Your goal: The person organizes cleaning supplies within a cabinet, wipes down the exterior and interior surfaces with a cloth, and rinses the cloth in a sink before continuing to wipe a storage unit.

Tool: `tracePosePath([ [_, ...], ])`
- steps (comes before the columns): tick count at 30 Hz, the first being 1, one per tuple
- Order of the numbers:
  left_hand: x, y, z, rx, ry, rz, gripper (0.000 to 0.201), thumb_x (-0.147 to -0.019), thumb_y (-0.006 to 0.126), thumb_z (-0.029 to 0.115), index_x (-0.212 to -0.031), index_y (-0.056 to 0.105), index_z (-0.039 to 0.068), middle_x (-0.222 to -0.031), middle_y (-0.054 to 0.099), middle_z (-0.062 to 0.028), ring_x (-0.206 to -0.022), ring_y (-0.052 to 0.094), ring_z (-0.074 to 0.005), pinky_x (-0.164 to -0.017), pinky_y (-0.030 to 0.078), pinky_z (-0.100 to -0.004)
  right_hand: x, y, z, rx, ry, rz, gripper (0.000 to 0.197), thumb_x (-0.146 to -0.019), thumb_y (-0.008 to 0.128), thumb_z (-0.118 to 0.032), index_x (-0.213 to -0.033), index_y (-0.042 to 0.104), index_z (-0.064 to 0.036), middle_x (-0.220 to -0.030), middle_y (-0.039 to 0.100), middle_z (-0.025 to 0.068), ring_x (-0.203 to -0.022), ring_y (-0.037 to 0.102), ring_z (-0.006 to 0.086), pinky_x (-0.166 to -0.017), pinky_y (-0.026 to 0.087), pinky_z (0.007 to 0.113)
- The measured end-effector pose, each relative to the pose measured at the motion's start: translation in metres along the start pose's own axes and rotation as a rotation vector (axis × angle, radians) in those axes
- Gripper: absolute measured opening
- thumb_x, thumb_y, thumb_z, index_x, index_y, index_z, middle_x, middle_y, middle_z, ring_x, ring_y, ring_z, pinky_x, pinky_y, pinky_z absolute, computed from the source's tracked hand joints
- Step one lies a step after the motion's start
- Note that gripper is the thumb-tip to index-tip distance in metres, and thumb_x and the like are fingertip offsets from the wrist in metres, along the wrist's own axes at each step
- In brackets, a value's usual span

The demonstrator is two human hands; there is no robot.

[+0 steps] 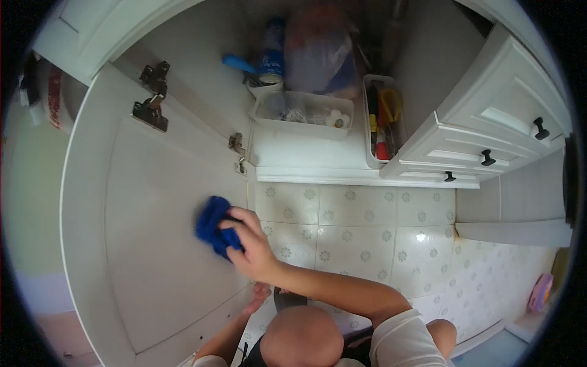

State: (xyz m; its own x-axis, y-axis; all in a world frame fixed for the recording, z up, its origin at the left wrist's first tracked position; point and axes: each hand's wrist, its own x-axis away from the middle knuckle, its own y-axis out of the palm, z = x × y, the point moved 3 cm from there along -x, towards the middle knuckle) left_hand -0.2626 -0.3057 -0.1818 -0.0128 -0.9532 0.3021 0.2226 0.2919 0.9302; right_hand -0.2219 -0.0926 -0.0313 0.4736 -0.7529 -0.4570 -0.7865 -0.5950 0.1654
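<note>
A bunched dark blue cloth [214, 227] is gripped in my right hand [252, 246], which presses it against the inner face of the open white cabinet door [165, 244]. The fingers curl over the cloth, and its underside is hidden against the panel. My left hand [260, 296] is lower down at the door's free edge, near its bottom corner. Its fingers look curled around that edge, partly out of sight. Metal hinges [151, 113] join the door to the cabinet on its far side.
Inside the cabinet stand a white bin [304, 122] of small items, a narrow tray of tools [382, 122], a blue can [271, 55] and a plastic bag [321, 58]. White drawers [483, 131] with black knobs flank it on the right. Patterned tiles [354, 235] cover the floor.
</note>
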Motion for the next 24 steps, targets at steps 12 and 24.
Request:
tracePosePath([
  [12, -0.031, 0.068, -0.023, -0.275, 0.138, 0.419, 0.039, -0.103, 0.051, 0.029, -0.136, 0.055, 0.008, -0.147, 0.051, -0.0124, -0.116, 0.062, -0.0236, -0.099, 0.052, -0.0382, -0.138, 0.009, -0.043, -0.077, -0.322, 0.101, 0.053, -0.090, 0.070, -0.030, -0.138, 0.056, -0.0128, -0.156, 0.036, 0.0215, -0.139, 0.038, 0.0462, -0.110, 0.036, 0.055],
  [24, -0.025, 0.056, -0.025, -0.211, 0.087, 0.533, 0.041, -0.103, 0.052, 0.029, -0.138, 0.054, 0.006, -0.145, 0.052, -0.0125, -0.123, 0.058, -0.0230, -0.101, 0.051, -0.0389, -0.018, 0.031, -0.157, -0.191, -0.997, -0.162, 0.034, -0.094, 0.058, -0.032, -0.127, 0.057, -0.0369, -0.153, 0.044, 0.0068, -0.136, 0.047, 0.0344, -0.110, 0.041, 0.052],
])
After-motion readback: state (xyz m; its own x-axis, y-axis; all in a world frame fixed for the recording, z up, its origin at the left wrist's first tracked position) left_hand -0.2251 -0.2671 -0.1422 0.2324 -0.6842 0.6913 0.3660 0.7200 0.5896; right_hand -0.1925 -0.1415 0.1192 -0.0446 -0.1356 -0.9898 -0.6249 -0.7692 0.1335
